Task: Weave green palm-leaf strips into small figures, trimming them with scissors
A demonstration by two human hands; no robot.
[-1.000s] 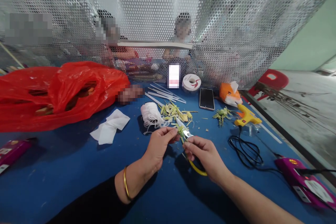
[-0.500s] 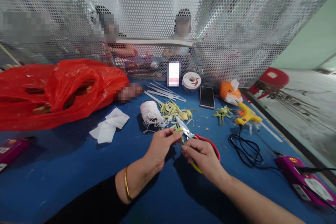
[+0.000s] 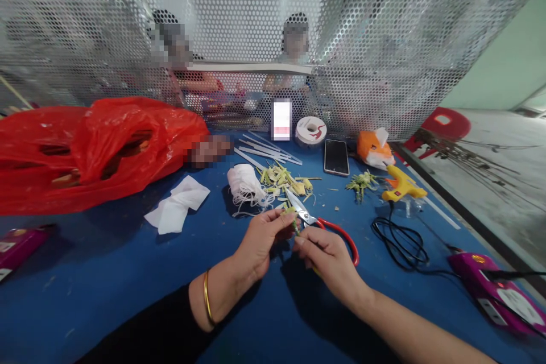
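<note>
The left hand (image 3: 260, 242), a gold bangle on its wrist, pinches the top of a small green leaf strip (image 3: 292, 222) between thumb and fingertips. The right hand (image 3: 326, 256) has its fingers closed on the strip's lower end. The strip is held just in front of the red-handled scissors (image 3: 305, 216), which lie on the blue table (image 3: 128, 273). Their blades point away from the person and the handle loop lies just beside the right hand's knuckles; I cannot tell if they touch. Just behind the scissors is a heap of leaf trimmings (image 3: 284, 179), with a bundle of white string (image 3: 245, 185) left of it. A yellow glue gun (image 3: 401, 187) lies well to the scissors' right, and a phone (image 3: 336, 157) lies beyond them.
</note>
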